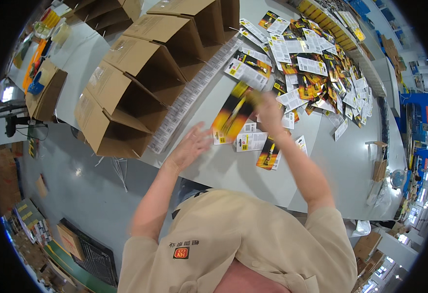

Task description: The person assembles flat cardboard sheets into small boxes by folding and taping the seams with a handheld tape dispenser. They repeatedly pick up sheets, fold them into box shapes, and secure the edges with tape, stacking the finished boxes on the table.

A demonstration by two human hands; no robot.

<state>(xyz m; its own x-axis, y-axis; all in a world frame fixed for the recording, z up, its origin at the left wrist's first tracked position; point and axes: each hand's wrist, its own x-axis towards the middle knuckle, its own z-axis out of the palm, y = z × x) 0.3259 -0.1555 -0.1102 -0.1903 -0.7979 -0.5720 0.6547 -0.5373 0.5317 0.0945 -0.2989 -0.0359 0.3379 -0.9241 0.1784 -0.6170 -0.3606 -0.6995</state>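
Note:
My right hand (271,115), smeared by motion, grips a black-and-orange blister card (233,112) by its upper right part. A yellow-and-black tube shows on its front. On the other side of the card, my left hand (190,146) hovers over the table with its fingers apart and nothing in them. Beneath the hands lie a white-backed card (251,141) and an orange-fronted card (268,155). More cards (245,73) lie just beyond. A large loose pile of such cards (316,68) spreads over the far right of the table, some face up, some face down.
Open cardboard boxes (126,83) stand in a slanting row on the left, their openings facing the hands. A long white printed strip (194,93) runs beside them. Yellow trays (331,22) line the far edge. Tape rolls (60,34) sit at the far left.

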